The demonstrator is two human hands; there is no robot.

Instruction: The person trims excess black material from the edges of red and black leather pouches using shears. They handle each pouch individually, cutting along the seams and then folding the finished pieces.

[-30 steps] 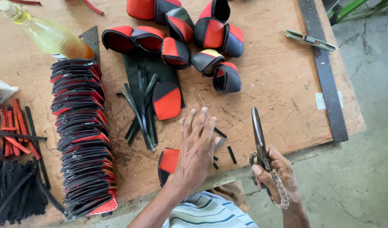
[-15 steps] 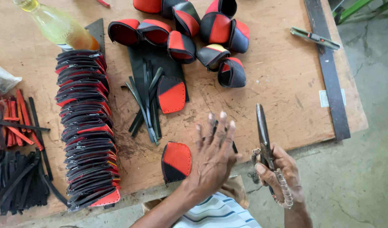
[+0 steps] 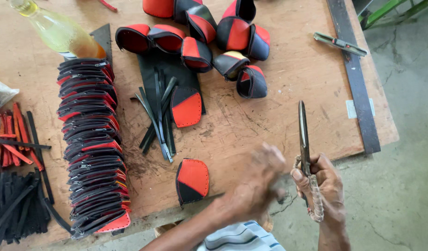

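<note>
Scissors (image 3: pixel 304 139) in right hand (image 3: pixel 323 186); 2 flat red-black pieces (image 3: pixel 192 181).

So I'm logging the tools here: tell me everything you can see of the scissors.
The scissors look like dark metal with long narrow blades, shut together and pointing away from the person, over the wooden table's near edge. Pale cord wraps the handle loop. The right hand grips the handles; nothing else touches them.

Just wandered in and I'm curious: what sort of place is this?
Probably a small leather-goods or shoe-part workshop. A worn wooden workbench holds a long overlapped row of red-and-black cut pieces, loose black strips, and the right hand holds big shears.
</note>
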